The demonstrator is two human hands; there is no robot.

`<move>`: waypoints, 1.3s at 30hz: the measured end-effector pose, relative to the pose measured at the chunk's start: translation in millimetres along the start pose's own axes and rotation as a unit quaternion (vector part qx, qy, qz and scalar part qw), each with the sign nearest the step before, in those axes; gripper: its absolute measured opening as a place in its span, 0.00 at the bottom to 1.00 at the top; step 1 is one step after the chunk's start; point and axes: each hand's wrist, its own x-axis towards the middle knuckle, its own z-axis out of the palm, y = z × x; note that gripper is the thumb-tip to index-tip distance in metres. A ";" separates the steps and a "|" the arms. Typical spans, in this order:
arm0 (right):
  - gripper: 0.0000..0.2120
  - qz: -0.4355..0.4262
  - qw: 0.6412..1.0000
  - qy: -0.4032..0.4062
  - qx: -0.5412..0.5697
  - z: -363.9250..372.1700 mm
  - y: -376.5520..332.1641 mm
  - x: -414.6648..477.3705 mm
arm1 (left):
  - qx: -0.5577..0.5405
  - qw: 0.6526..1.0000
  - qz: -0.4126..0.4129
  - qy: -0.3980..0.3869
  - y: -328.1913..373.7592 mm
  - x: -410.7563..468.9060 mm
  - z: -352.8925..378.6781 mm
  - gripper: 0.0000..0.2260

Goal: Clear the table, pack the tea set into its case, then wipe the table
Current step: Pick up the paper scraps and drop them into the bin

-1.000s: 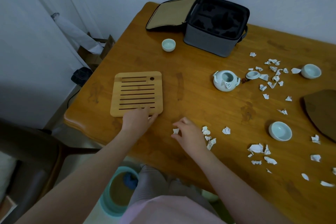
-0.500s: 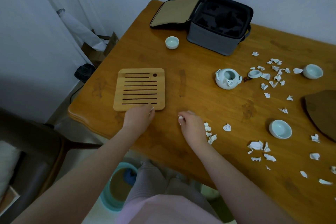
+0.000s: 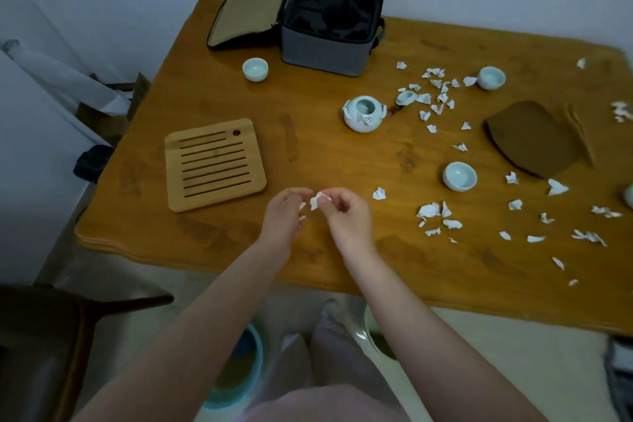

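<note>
My right hand (image 3: 344,214) pinches a white paper scrap (image 3: 315,199) just above the table's front part. My left hand (image 3: 285,216) is beside it, fingers curled, with small white scraps in its grip. Several more scraps (image 3: 433,211) lie scattered over the right half of the wooden table (image 3: 308,147). A slatted bamboo tray (image 3: 214,163) lies left of my hands. The pale teapot (image 3: 363,113) stands open with its lid (image 3: 407,98) beside it. Three cups show: one (image 3: 255,69) by the open grey case (image 3: 329,22), one (image 3: 459,175) at mid right, one (image 3: 491,77) farther back.
A brown cloth mat (image 3: 531,139) lies at the right with wooden tongs (image 3: 580,137) beside it. A teal bin (image 3: 239,373) stands on the floor under the table edge by my knees. A dark chair (image 3: 51,336) is at the lower left.
My right hand lifted a scrap from the small pile near the front edge and brought it to my left hand, which left the tray's corner. The pile there is gone. The camera shifted right.
</note>
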 end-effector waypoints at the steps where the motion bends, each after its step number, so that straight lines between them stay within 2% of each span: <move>1: 0.03 0.004 1.000 0.007 0.020 -2.9 1.4 -8.2 | -0.025 0.999 -0.020 -0.012 -2.6 -5.3 7.2 0.12; 7: 0.11 0.019 0.994 0.063 0.083 -22.7 27.6 -48.0 | -0.183 0.973 -0.123 -0.064 -33.2 -36.8 46.5 0.16; 10: 0.07 0.061 0.988 0.058 0.126 -38.1 38.2 -67.3 | -0.216 0.963 -0.133 -0.096 -58.6 -55.4 63.7 0.14; 13: 0.09 0.068 0.983 0.061 0.157 -59.4 46.3 -81.6 | -0.293 0.931 -0.160 -0.150 -77.1 -75.1 84.1 0.13; 18: 0.12 0.083 0.978 0.111 0.157 -110.6 75.5 -104.6 | -0.358 0.897 -0.212 -0.148 -115.6 -106.6 138.0 0.12; 21: 0.11 0.115 0.973 0.121 0.159 -150.1 105.2 -116.6 | -0.417 0.866 -0.253 -0.111 -137.5 -135.3 173.6 0.13; 26: 0.11 0.182 0.953 0.130 0.205 -204.8 160.9 -128.3 | -0.424 0.865 -0.264 -0.050 -188.3 -159.8 226.0 0.14; 29: 0.11 0.247 0.925 0.147 0.249 -231.7 189.3 -128.0 | -0.444 0.854 -0.272 -0.010 -215.5 -165.8 254.5 0.16; 32: 0.06 0.297 0.899 0.151 0.284 -248.0 211.4 -124.2 | -0.440 0.850 -0.290 -0.003 -238.2 -160.8 271.7 0.16; 39: 0.06 0.392 0.861 0.140 0.293 -253.1 284.9 -102.0 | -0.361 0.877 -0.313 0.059 -308.2 -118.2 295.9 0.12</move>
